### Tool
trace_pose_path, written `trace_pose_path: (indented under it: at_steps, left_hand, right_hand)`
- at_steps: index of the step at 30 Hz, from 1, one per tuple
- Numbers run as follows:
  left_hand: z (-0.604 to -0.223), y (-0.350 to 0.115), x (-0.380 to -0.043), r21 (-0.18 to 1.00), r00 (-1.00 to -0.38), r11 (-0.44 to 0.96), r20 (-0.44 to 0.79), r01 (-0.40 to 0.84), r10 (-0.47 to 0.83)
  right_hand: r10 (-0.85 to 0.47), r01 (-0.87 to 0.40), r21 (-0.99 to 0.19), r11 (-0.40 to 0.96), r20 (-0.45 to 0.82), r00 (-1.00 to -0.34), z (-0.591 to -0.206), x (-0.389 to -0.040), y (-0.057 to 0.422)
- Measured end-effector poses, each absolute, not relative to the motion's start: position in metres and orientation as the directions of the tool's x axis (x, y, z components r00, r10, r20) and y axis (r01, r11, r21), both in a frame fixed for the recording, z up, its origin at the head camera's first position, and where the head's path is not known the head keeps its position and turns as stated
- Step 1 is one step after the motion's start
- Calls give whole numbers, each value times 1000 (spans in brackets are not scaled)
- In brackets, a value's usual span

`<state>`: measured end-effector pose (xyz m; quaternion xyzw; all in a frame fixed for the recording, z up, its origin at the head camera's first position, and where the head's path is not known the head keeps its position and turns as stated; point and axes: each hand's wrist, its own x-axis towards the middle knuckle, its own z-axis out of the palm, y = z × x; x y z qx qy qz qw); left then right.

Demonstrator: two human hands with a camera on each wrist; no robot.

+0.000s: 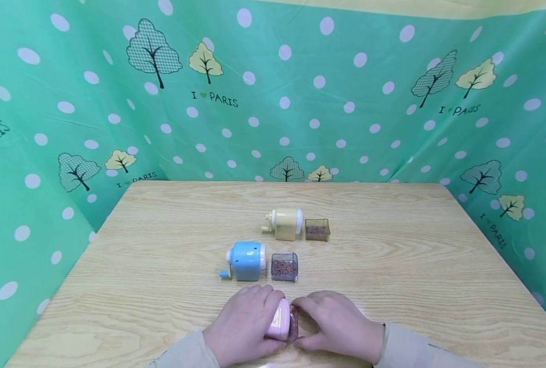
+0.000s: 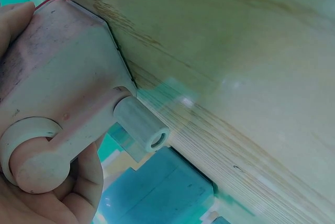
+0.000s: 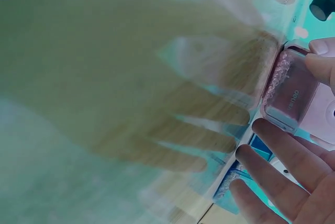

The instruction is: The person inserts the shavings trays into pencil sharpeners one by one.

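A: Grips?
B: Left hand [image 1: 247,324] holds pink sharpener [image 1: 279,321]; right hand [image 1: 339,324] pinches its tray [image 1: 293,324].
A: Tray where?
B: Sharpener's right end, between both hands, right hand nearer.

From the head camera I look forward and down from the near side, taking in the table [image 1: 392,245] and the curtain [image 1: 284,122] behind. My left wrist camera sits close, tilted, facing the pink sharpener [image 1: 279,319] at its crank [image 2: 89,124]; my right, also near and tilted, faces its drawer [image 3: 293,90]. Head and left wrist share the blue sharpener [image 1: 247,261].
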<state>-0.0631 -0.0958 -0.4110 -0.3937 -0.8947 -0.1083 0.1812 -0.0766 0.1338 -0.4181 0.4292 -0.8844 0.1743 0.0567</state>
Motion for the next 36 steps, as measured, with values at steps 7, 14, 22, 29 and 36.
trace_pose_path:
  at_steps: [7, 14, 22, 29, 36]
  left_hand:
    - [-411, -97, -63, 66, -636, 667, 382, 742, 671]
    - [-411, -97, -63, 69, -633, 664, 388, 745, 670]
    - [-411, -97, -63, 76, -634, 661, 381, 747, 673]
    - [-411, -97, -63, 74, -631, 659, 385, 748, 673]
    - [-411, -97, -64, 73, -629, 657, 385, 750, 675]
  right_hand:
    - [-747, -793, -256, 552, 270, -608, -418, -78, 131]
    - [-744, -784, -296, 546, 260, -616, -415, -78, 128]
    - [-747, -789, -301, 536, 267, -609, -416, -79, 125]
    - [-747, -764, -362, 534, 221, -627, -414, -80, 120]
    - [-734, -724, -395, 565, 160, -660, -412, -81, 116]
